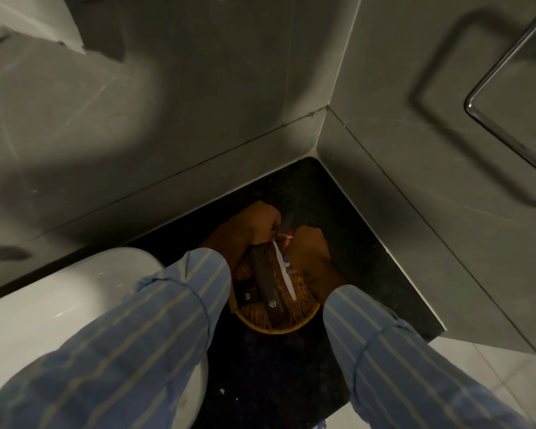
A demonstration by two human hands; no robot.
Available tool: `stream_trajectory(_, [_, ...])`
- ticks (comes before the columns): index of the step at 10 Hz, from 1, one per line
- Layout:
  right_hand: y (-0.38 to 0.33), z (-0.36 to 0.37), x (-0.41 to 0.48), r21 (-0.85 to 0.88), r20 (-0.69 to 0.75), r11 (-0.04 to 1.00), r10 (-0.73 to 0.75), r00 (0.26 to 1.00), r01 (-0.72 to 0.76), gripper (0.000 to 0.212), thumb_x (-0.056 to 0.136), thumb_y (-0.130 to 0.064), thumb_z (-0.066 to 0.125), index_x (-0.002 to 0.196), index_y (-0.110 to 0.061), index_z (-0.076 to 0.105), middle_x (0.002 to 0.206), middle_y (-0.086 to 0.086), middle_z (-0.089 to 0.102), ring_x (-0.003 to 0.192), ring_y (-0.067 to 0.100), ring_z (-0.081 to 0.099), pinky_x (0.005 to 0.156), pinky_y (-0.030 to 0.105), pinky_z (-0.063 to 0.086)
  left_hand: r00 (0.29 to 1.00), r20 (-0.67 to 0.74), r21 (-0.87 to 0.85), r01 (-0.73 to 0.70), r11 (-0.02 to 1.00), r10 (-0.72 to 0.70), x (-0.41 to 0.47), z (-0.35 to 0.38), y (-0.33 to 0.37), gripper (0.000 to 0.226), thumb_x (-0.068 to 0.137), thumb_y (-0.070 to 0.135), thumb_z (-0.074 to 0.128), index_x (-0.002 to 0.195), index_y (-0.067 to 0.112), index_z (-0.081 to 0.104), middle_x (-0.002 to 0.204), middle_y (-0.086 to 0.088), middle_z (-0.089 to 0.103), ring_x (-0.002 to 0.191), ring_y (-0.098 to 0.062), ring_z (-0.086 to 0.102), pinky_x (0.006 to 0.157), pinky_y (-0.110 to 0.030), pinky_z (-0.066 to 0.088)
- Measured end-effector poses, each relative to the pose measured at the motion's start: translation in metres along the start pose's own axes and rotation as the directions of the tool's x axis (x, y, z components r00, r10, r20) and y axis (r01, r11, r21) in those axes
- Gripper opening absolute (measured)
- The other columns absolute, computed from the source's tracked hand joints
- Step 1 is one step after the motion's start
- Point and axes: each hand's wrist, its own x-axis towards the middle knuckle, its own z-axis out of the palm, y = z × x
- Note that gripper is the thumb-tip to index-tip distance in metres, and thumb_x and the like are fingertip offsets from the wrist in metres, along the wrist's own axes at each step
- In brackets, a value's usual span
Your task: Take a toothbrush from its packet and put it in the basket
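Toothbrush [284, 274] just beside right hand [308, 250], over basket [304, 311].

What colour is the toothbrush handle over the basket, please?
White, seen in the head view: the toothbrush over the wicker basket.

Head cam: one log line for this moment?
left hand: holds dark packet | right hand: grips white toothbrush | both over wicker basket | toothbrush not released
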Motion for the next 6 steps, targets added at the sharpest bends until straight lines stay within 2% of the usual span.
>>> stream_trajectory(1, [0.000,0.002,-0.001,-0.057,-0.016,0.998,-0.009,1.000,0.008,0.022,0.087,-0.018,0.072,0.106,-0.009,0.065,0.090,0.007,0.060,0.068,0.016,0.051,0.065,0.027,0.046,0.998,0.011,0.065,0.063,0.996,-0.064,0.005,0.008,0.002,0.036,0.094,0.020,0.064,0.128,0.012,0.065,0.136,-0.011,0.061,0.122,-0.030,0.060,0.106,-0.038,0.048])
stream_trajectory(2, [0.000,0.003,0.000,-0.075,-0.012,0.997,-0.017,1.000,0.016,0.020,0.088,-0.017,0.070,0.106,-0.009,0.065,0.092,0.008,0.060,0.065,0.015,0.047,0.064,0.026,0.044,0.997,-0.044,0.050,0.060,0.997,-0.058,0.003,0.010,-0.002,0.033,0.090,0.023,0.068,0.122,0.017,0.067,0.130,-0.010,0.064,0.117,-0.031,0.062,0.102,-0.043,0.051])
stream_trajectory(3, [0.002,-0.003,-0.007,-0.024,-0.014,0.999,-0.032,0.999,0.031,0.020,0.088,-0.015,0.070,0.106,-0.007,0.065,0.103,0.010,0.066,0.064,0.014,0.049,0.065,0.026,0.045,0.994,-0.101,0.016,0.029,0.999,-0.028,-0.005,0.013,-0.007,0.030,0.089,0.026,0.068,0.118,0.018,0.067,0.123,-0.010,0.066,0.115,-0.032,0.061,0.102,-0.049,0.049])
stream_trajectory(4, [0.005,-0.006,-0.016,0.000,-0.006,0.999,-0.038,0.999,0.038,0.022,0.086,-0.014,0.072,0.106,-0.007,0.065,0.107,0.011,0.067,0.081,0.019,0.063,0.071,0.026,0.052,0.992,-0.126,-0.014,0.023,1.000,-0.025,-0.010,0.017,-0.007,0.032,0.089,0.026,0.067,0.119,0.016,0.065,0.123,-0.010,0.066,0.116,-0.031,0.061,0.103,-0.050,0.047])
stream_trajectory(5, [0.017,-0.024,-0.029,0.040,-0.046,0.994,-0.098,0.994,0.100,0.016,0.087,-0.015,0.070,0.102,-0.008,0.067,0.103,0.011,0.069,0.089,0.021,0.069,0.080,0.032,0.060,0.980,-0.194,-0.003,0.030,1.000,-0.030,-0.021,0.018,-0.001,0.042,0.090,0.026,0.065,0.130,0.015,0.059,0.130,-0.011,0.062,0.121,-0.030,0.058,0.104,-0.049,0.047])
stream_trajectory(6, [0.029,-0.044,-0.040,0.205,-0.113,0.961,-0.165,0.980,0.185,0.012,0.091,-0.013,0.065,0.102,-0.010,0.068,0.102,0.010,0.069,0.087,0.020,0.069,0.080,0.036,0.062,0.967,-0.251,0.003,0.045,0.999,-0.043,-0.031,0.016,0.002,0.050,0.091,0.028,0.065,0.138,0.014,0.053,0.137,-0.012,0.057,0.127,-0.031,0.053,0.106,-0.047,0.046])
